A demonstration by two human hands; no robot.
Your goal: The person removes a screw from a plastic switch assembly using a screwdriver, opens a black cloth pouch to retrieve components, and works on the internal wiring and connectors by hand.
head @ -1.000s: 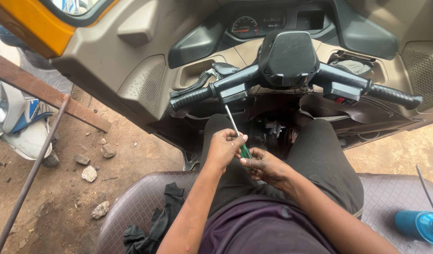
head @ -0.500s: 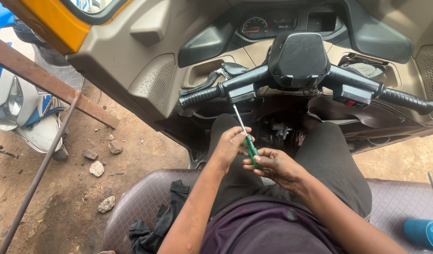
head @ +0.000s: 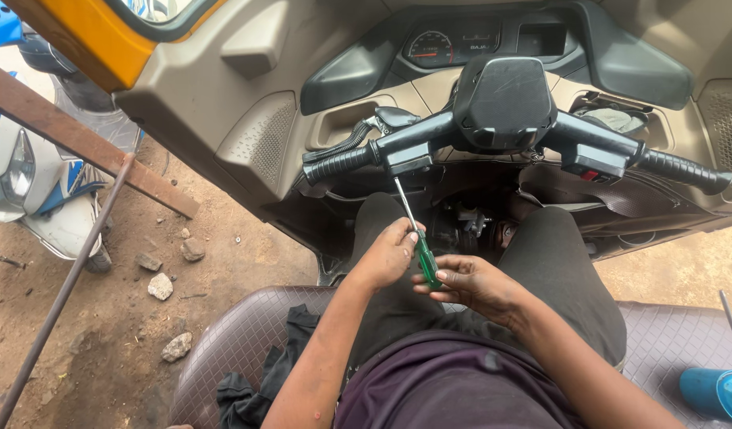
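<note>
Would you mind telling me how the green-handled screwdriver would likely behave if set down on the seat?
The screwdriver looks stiff, with a thin straight metal shaft. Its round green handle would probably roll on the sloping quilted seat. It seems light, since the left hand and right hand hold it loosely.

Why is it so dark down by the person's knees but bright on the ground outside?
In the head view, daylight falls on the dirt ground, so it looks bright, while the dashboard shades the footwell. The green screwdriver, left hand and right hand look sharp, not blurred. The gauges show no glare.
</note>
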